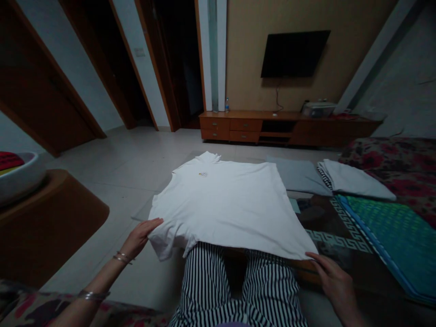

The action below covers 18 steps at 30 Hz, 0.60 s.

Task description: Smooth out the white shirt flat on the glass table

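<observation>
Shirt: white T-shirt (225, 204) spread flat ahead of me, hem draped over my striped trousers (211, 286), collar farthest.
Axis: collar-to-hem runs straight out between my hands.
Left hand (141, 238): open, touching the shirt's near left edge.
Right hand (335, 284): fingers (315, 258) at the near right corner; can't tell if they're pinching.

Pretty plain outfit: loose black-and-white trousers (238, 286) with thin vertical stripes running down both legs. The left forearm (102, 278) is bare, but there's some nice jewellery going on: a couple of thin silver bangles (122, 258) just behind the left hand (140, 238), plus a chunkier silver one (91, 296) higher up.
</observation>
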{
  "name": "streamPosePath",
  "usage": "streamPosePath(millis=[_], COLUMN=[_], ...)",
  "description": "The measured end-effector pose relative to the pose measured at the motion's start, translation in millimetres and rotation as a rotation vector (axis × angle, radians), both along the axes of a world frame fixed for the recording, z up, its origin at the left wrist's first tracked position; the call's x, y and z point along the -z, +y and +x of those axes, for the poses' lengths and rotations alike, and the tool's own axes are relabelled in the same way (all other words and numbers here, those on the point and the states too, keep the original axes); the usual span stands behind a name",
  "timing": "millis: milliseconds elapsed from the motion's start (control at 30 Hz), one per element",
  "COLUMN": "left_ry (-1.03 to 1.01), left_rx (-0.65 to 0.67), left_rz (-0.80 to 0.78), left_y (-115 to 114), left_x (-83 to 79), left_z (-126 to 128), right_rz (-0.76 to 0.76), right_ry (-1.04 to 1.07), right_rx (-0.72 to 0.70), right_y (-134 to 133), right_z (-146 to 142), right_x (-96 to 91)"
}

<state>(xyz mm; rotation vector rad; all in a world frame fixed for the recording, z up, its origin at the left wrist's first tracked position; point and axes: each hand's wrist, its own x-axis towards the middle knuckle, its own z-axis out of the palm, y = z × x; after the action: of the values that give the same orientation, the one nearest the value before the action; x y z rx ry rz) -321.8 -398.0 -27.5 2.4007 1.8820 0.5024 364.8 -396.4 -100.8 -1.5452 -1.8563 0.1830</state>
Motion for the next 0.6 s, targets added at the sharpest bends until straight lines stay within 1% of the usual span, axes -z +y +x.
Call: streamPosePath(millis=[67,167,267,333,400,533,567,600], left_ry=[-0.022,-0.045,-0.093,-0.129,-0.158,-0.194,-0.182,-0.154], left_rx=[0.007,0.068,0.130,0.163,0.175,0.163,0.132,0.075], left_rz=[-0.072,-0.168,-0.225,-0.258,-0.303,-0.445,-0.439,-0.393], left_y=[-1.0,-4.5,-13.3,-22.1,-32.5,-59.5,-68.1,-77.4], left_x=[-14.6,-33.2,-50.6,-64.0,-79.4,-107.4,-112.0,-115.7], left_z=[-1.0,-3.0,-5.0,-7.3,-11.0,-17.6,-18.0,-17.9], right_rz=[0.067,0.157,0.200,0.202,0.161,-0.047,-0.108,-0.166], right_ry=[-0.047,-0.115,-0.134,-0.126,-0.101,-0.029,-0.017,-0.006], right_rx=[0.002,-0.012,-0.054,-0.086,-0.139,-0.244,-0.254,-0.261], right_y=[-1.4,-8.0,-20.2,-30.7,-43.0,-74.3,-83.7,-93.6], right_z=[2.4,6.3,10.3,13.7,18.1,25.9,26.7,27.1], right_x=[-10.6,-29.5,-47.8,-58.7,-69.1,-95.7,-104.7,-114.6])
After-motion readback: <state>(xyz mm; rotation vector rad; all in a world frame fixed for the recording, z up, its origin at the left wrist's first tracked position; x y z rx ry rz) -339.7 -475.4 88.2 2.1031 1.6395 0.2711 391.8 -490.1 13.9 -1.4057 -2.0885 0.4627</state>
